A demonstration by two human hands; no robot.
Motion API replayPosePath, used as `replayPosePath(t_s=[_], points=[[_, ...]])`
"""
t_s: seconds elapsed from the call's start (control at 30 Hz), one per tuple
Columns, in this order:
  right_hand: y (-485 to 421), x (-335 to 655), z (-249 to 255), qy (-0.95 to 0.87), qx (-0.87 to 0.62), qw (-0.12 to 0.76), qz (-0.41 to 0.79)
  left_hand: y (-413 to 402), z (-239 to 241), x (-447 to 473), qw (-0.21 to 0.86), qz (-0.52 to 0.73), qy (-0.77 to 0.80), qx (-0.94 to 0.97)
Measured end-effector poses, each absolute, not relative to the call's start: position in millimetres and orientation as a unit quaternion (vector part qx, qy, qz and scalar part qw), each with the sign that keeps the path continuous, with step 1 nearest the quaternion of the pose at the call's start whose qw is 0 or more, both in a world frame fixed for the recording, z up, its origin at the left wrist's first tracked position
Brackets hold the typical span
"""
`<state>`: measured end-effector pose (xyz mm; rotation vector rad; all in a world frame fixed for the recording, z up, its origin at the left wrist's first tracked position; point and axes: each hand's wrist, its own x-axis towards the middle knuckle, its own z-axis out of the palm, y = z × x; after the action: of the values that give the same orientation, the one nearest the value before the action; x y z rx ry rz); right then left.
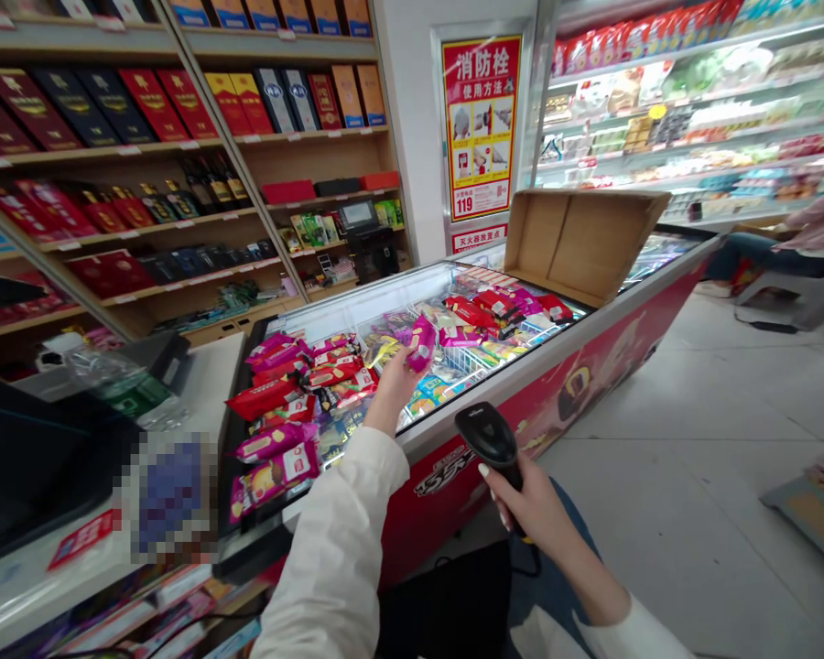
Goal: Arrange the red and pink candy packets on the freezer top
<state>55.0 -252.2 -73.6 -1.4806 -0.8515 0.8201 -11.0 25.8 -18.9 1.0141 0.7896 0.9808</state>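
My left hand (393,384) reaches over the open chest freezer (590,316) and grips a pink ice cream packet (422,343), holding it above the other packets. My right hand (532,503) is wrapped round the handle of a black barcode scanner (487,435), held low in front of the freezer's red side. The freezer is full of several red, pink and yellow wrapped ice creams (281,403).
An open cardboard box (580,240) sits on the freezer's far end. Shelves of boxed goods (144,101) line the left wall. A counter with a water bottle (127,389) stands at left. Another person (796,247) sits at far right by a refrigerated display.
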Motion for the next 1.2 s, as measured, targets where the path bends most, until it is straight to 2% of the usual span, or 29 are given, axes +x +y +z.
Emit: replayPosePath(t_s=[0.1,0.23,0.63,1.2], points=[[-250.1,45.8,-70.3,-0.369,-0.619,0.591,0.363,1.4,-22.2,-38.2,0.755,0.414,0.313,0.401],[-249.3,37.9,-68.3,-0.376,-0.606,0.591,0.377,-20.5,-26.1,-53.0,0.786,0.416,0.279,0.362],[-248.4,29.7,-48.8,-0.407,-0.614,0.58,0.348,-29.3,-38.0,-55.5,0.78,0.443,0.266,0.352],[-246.9,26.8,-44.0,-0.43,-0.626,0.55,0.349,-25.8,-48.6,-51.0,0.713,0.445,0.29,0.458]])
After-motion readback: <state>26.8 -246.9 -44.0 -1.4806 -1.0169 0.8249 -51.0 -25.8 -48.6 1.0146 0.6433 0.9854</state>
